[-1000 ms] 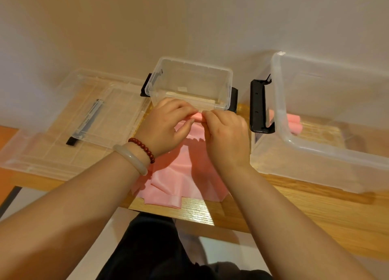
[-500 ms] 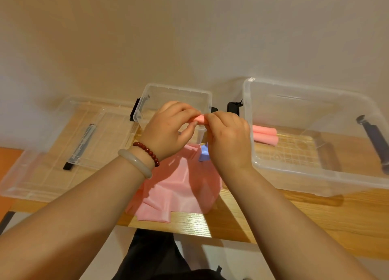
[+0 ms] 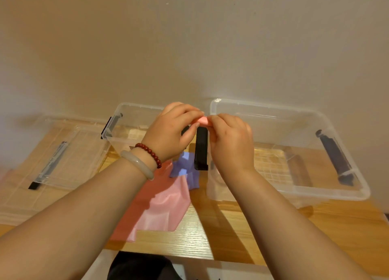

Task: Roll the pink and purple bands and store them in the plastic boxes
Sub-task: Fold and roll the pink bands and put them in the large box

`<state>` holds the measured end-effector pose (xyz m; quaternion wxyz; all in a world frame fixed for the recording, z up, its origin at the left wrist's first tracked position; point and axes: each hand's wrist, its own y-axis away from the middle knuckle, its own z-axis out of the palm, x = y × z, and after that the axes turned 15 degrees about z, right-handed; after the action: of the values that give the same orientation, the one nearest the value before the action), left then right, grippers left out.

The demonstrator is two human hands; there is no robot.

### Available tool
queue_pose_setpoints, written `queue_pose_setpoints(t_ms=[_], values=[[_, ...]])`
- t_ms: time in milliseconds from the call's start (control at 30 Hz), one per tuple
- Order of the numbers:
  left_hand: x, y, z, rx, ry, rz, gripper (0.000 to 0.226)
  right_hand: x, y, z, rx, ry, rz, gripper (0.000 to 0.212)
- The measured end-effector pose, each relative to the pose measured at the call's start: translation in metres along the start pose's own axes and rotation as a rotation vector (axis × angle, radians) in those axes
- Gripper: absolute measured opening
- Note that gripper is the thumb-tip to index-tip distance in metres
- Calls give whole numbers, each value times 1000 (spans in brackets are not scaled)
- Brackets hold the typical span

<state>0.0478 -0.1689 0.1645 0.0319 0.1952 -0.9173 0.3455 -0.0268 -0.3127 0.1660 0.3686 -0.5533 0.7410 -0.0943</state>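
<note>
Above the gap between small clear box (image 3: 126,119) and large clear box (image 3: 294,115), left hand (image 3: 170,130) and right hand (image 3: 229,141) both pinch the pink band roll (image 3: 203,119). Loose pink band (image 3: 164,206) reaches the table edge (image 3: 189,246), over the purple band (image 3: 185,164); lid (image 3: 63,153) lies left.

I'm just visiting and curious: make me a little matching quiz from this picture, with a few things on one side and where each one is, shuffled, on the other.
Things
1. pink roll
2. purple band
3. red bead bracelet
4. clear lid

Places
A. around a wrist
B. flat on the table, far left
C. pinched between the left hand and the right hand
D. on the table, beside the loose pink band

Pairs: 1-C, 2-D, 3-A, 4-B
</note>
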Motion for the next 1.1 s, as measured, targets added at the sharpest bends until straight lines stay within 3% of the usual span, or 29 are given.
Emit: queue_pose_setpoints(t_ms=[300,733,1100], values=[[40,-29,30,-97,41,-101,43,60,-15,-27,-47,47,-2,17],[5,-56,70,-329,277,-189,43,120,-46,5,-246,199,97,8],[13,-76,83,-413,225,-370,51,143,-60,22,-642,337,71,18]])
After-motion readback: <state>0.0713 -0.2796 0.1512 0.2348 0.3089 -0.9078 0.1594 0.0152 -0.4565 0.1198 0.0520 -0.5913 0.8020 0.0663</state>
